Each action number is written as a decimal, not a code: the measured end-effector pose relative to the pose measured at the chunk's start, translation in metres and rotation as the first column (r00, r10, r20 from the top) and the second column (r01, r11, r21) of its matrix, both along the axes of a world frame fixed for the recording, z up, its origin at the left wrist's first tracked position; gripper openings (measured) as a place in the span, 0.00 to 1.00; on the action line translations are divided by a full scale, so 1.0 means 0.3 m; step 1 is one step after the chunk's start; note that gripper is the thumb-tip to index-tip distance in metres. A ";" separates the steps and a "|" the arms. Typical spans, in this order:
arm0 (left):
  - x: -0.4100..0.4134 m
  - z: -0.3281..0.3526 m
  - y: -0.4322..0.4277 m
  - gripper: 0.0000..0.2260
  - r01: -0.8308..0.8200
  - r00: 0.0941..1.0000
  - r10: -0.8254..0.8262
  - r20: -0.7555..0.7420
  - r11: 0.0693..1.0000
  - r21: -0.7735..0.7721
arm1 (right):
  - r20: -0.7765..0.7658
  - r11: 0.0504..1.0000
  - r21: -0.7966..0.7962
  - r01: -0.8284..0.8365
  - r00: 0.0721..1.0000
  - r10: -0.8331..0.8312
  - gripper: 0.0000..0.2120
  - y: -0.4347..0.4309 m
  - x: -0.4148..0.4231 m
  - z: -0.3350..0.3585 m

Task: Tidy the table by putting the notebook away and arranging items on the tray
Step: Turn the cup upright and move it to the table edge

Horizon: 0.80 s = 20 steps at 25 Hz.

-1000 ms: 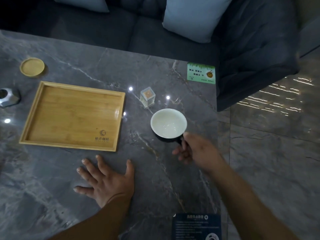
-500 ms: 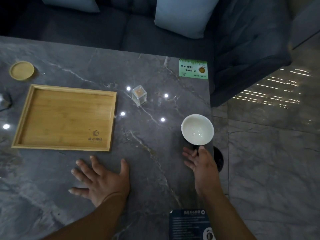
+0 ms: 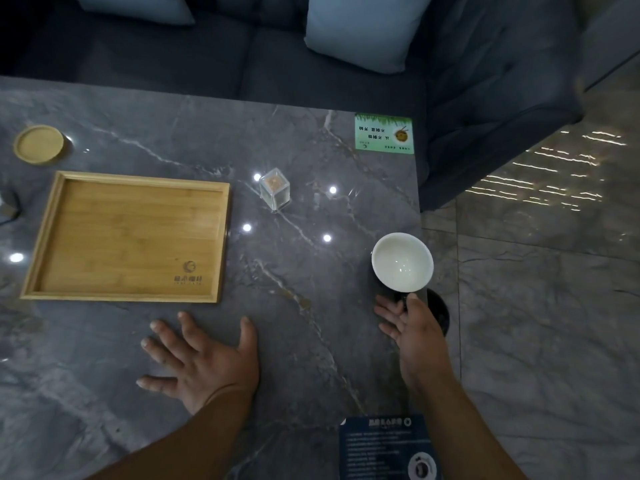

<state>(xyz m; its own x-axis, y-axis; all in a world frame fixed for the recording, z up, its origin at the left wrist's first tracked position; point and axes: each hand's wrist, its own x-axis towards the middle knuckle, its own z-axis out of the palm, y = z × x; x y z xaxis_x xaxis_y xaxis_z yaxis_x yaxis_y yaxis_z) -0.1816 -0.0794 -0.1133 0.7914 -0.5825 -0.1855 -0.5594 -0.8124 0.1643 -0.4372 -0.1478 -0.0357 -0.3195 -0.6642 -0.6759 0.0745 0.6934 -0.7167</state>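
An empty bamboo tray (image 3: 128, 237) lies at the left of the marble tabletop (image 3: 294, 150), the left hand (image 3: 204, 362) rests flat beside it with fingers spread, and the right hand (image 3: 415, 330) pinches the handle of a white-lined cup (image 3: 401, 261) at the right edge.

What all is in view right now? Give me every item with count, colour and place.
tray: 1, light bamboo, nothing on it, left on table
coaster: 1, round, bamboo, far left, beyond the tray
clear box: 1, transparent, right of the tray's far corner
cup: 1, white inside, dark outside, at table's right edge
green card: 1, far right corner
dark blue leaflet: 1, near edge
metal object: 1, cut off at left edge
table: 1, grey marble
cushions: 2, pale blue, on dark sofa
left hand: flat on table
right hand: holding the cup's handle
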 end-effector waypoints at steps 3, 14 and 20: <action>0.002 -0.008 0.002 0.47 0.000 1.000 0.000 0.004 1.000 -0.002 | -0.099 1.000 0.008 -0.016 0.995 0.017 0.16 0.009 -0.008 -0.005; 0.011 0.017 0.004 0.48 0.017 0.995 -0.012 -0.102 0.999 0.049 | -0.295 0.991 0.099 -0.085 0.949 0.111 0.09 0.103 0.008 -0.015; 0.056 0.060 0.033 0.48 0.144 0.968 -0.126 -0.215 0.987 0.069 | -0.487 0.919 0.167 -0.357 0.781 0.392 0.13 0.192 0.138 0.024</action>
<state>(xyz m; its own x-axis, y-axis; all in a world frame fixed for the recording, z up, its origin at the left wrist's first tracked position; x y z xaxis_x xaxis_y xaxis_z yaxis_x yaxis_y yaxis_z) -0.1648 -0.0693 -0.0952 0.6450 -0.6568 -0.3906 -0.6251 -0.7475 0.2246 -0.3959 -0.0903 -0.0285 -0.3590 -0.7649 -0.5348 -0.5568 0.6354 -0.5351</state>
